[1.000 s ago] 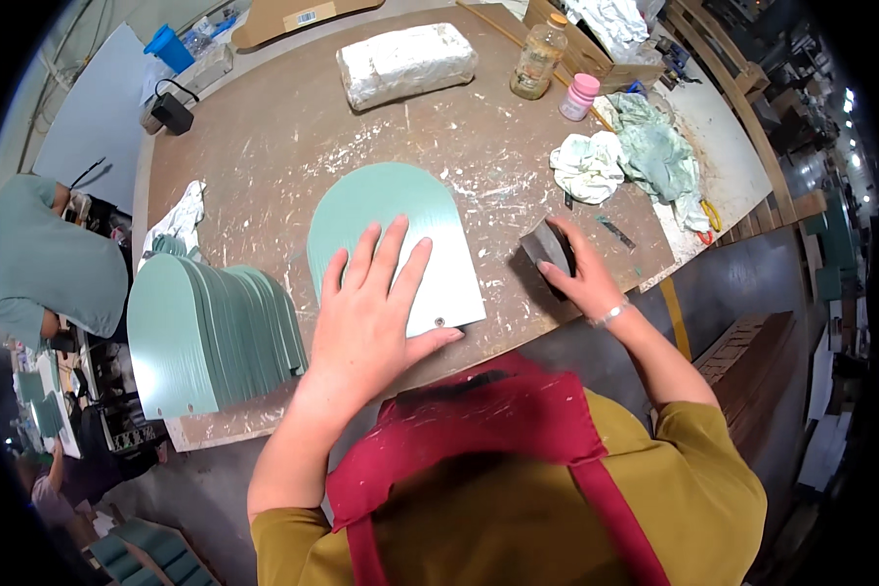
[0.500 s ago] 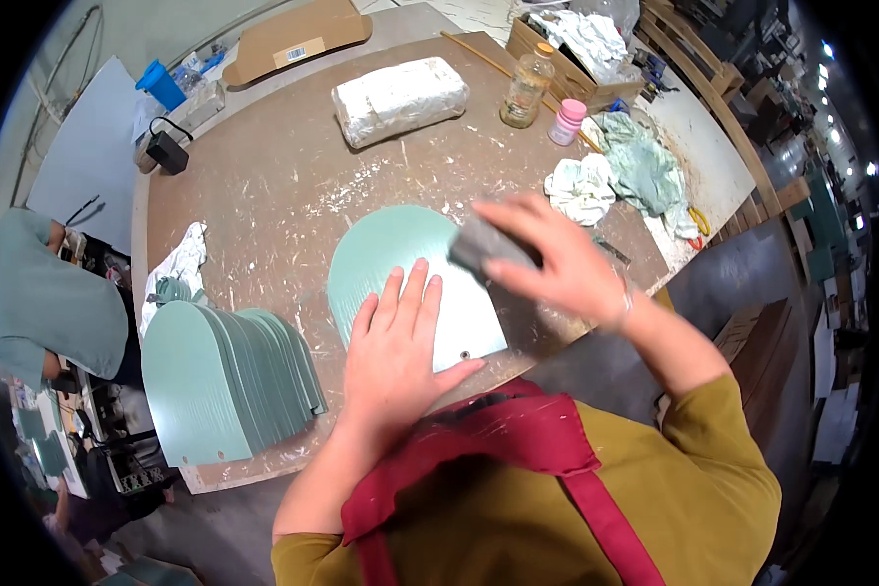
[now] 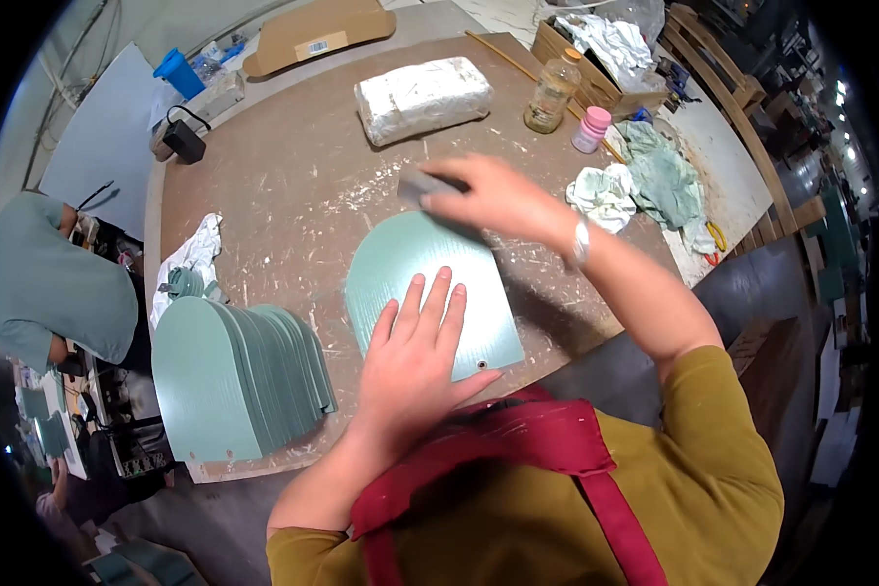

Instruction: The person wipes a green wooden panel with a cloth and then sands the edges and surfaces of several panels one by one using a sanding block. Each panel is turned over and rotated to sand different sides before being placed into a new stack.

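Note:
A pale green arch-shaped panel (image 3: 400, 264) lies flat on the brown worktable (image 3: 293, 156). My left hand (image 3: 415, 366) presses flat on its near half, fingers spread. My right hand (image 3: 493, 200) grips a dark grey sanding block (image 3: 420, 183) at the panel's rounded far edge. A small hole shows near the panel's near right corner.
A fanned stack of the same green panels (image 3: 234, 376) lies at the table's left front edge. A white wrapped block (image 3: 422, 98), a glass bottle (image 3: 549, 96), a pink jar (image 3: 592, 129) and rags (image 3: 645, 181) sit farther back. Another person in a green top (image 3: 44, 283) is at left.
My right hand picked up the grey block at the table's right edge and carried it left and away across the panel to its rounded top. The left hand stays pressed on the panel.

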Demonstrator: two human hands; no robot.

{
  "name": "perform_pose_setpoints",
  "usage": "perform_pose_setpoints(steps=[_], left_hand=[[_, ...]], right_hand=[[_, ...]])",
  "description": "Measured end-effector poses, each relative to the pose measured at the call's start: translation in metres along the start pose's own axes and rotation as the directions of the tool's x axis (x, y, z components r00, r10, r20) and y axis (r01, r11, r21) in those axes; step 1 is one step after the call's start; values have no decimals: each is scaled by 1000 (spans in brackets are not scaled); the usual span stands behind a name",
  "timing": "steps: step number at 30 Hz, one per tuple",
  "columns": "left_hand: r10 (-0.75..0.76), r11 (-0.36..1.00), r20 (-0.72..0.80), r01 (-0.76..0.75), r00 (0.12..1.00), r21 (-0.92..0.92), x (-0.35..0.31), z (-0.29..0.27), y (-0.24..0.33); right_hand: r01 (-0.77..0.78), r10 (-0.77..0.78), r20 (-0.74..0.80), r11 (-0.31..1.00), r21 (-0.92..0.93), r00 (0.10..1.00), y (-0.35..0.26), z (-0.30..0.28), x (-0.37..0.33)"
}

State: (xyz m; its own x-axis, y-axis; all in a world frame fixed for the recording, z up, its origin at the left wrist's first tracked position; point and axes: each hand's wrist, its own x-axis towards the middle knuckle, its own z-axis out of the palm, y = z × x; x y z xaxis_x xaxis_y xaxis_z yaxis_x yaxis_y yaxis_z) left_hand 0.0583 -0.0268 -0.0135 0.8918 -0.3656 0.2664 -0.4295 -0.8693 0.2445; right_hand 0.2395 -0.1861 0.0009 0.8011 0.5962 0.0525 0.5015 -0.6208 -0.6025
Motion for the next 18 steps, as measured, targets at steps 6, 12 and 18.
perform_pose_setpoints(steps=[6,12,18], left_hand=[[-32,999,10,32,999,-28,-6,-1,-6],[8,999,14,-7,1000,-42,-1,-3,-4],[17,999,19,-17,1000,-35,-4,-3,-3]], right_hand=[[1,10,242,999,-45,970,-36,-28,11],[-15,78,248,970,-244,966,-37,-23,56],[187,-52,426,941,-282,903,-70,6,75]])
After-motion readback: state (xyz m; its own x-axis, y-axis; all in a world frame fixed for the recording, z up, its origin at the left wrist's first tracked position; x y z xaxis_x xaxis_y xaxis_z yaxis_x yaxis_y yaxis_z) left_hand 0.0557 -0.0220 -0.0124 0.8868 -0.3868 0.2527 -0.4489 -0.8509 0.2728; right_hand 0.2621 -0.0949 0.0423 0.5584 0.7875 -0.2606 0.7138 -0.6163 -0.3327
